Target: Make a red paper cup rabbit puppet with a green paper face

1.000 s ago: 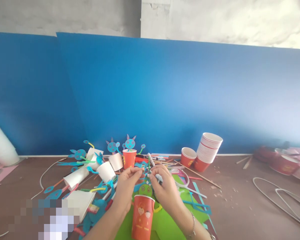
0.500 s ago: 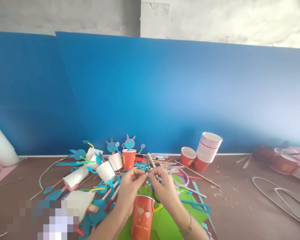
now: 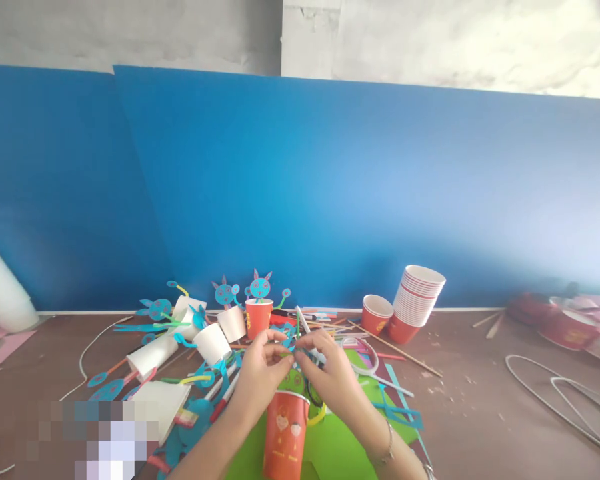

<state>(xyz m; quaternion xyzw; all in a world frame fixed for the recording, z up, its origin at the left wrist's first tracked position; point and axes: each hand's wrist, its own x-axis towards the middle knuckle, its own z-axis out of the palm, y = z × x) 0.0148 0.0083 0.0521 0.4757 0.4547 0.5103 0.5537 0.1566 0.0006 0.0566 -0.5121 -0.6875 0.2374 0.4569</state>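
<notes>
My left hand [image 3: 265, 370] and my right hand [image 3: 329, 363] meet with their fingertips almost touching, above a red paper cup [image 3: 286, 433]. Thumbs and fingers are drawn together in a pinch on both sides. Whatever is between them is too small or hidden to make out. Just behind the cup's rim and below the fingertips shows a green paper face [image 3: 294, 381] with drawn eyes. The cup stands upright on green paper sheets [image 3: 340, 440], its front printed with small figures. A yellow curved piece [image 3: 317, 415] sticks out at the cup's right.
Left lie several white cups [image 3: 213, 343] with blue paper animals [image 3: 155, 309]. A red cup with a blue animal head [image 3: 260, 288] stands behind my hands. Further right are a stacked cup tower [image 3: 417, 293], a tape roll [image 3: 363, 355], wooden sticks [image 3: 405, 350] and a white cable [image 3: 555, 387].
The small white bit seen between my fingertips half a second ago no longer shows. My fingers have shifted slightly, the left ones a little more spread. The cup stays in place.
</notes>
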